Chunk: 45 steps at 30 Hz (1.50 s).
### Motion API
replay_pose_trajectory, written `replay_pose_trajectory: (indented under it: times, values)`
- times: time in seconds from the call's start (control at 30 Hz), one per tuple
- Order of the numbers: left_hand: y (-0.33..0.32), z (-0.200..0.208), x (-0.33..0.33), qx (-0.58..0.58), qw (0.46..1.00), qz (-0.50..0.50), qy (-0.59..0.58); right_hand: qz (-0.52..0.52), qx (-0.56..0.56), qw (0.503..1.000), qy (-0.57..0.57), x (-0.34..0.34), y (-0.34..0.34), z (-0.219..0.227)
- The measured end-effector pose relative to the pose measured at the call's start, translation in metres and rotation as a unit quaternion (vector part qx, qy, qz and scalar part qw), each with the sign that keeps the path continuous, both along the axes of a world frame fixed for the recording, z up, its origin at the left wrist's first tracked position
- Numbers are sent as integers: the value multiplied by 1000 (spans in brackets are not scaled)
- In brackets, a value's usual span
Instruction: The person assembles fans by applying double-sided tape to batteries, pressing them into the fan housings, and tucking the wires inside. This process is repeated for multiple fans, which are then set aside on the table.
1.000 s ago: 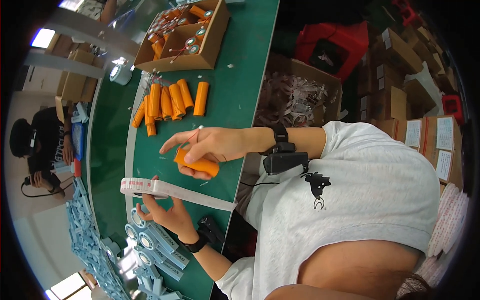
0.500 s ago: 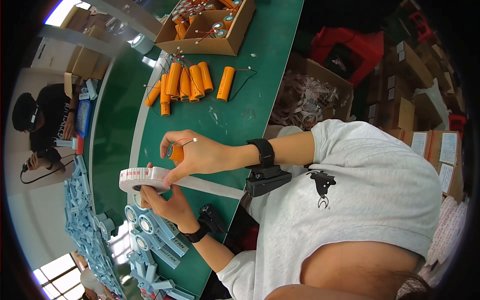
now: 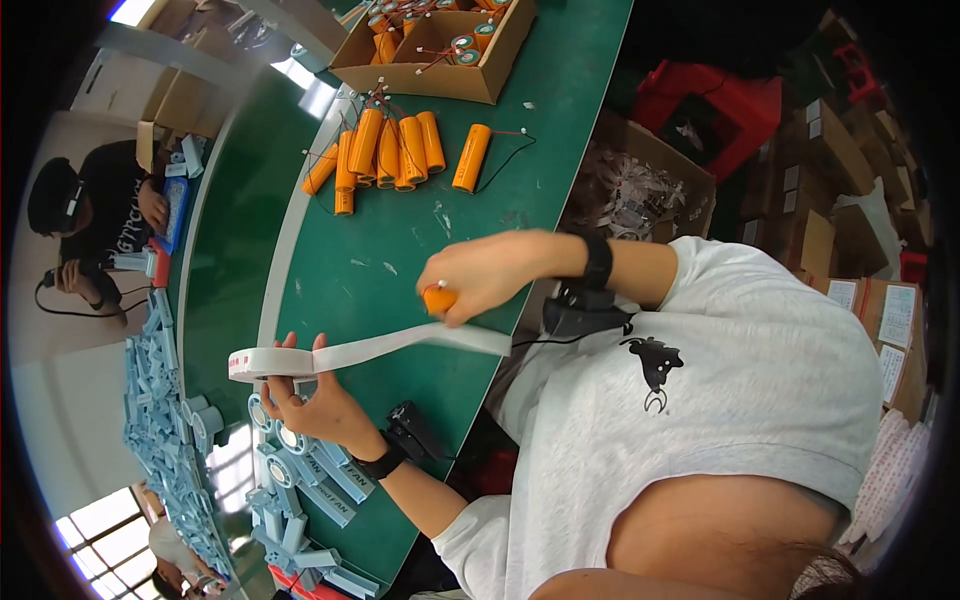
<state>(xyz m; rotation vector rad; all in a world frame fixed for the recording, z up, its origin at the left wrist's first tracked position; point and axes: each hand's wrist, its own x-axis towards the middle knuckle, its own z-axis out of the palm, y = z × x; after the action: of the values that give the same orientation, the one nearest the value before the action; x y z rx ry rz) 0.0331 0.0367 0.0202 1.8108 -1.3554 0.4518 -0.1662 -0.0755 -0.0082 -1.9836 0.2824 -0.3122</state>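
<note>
My left hand (image 3: 325, 412), lower in the picture, is closed on a roll of white tape (image 3: 262, 362) with red print, its fingers around and inside the ring. From the roll a white strip (image 3: 385, 346) stretches across to my right hand (image 3: 490, 275), its loose end reaching past the thumb toward the table edge. Curled in the right hand is an orange cylindrical battery cell (image 3: 438, 299), mostly hidden by the fingers. Motion blurs that hand, and its grip on the strip is hard to make out. Several orange battery cells (image 3: 385, 150) with thin wires lie beyond, beside a single one (image 3: 472, 158).
A cardboard box (image 3: 430, 80) of wired cells stands on the green table (image 3: 360, 230). Light-blue handheld fans (image 3: 330, 490) lie near my left hand, and many blue parts (image 3: 160, 410) are heaped farther left. Across the table sits another person (image 3: 100, 210). A red stool (image 3: 700, 110) stands beyond the edge.
My right hand has moved away from the roll to the right with the battery cell, and a longer strip spans between the hands. The left hand with the roll has shifted slightly left.
</note>
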Motion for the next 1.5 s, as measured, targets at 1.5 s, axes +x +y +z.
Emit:
replay_pose_trajectory:
  times: [1.5]
  values:
    - [-10, 28, -15, 153, 669, -194, -701, -71, 260, 757, -596, -33, -70, 40]
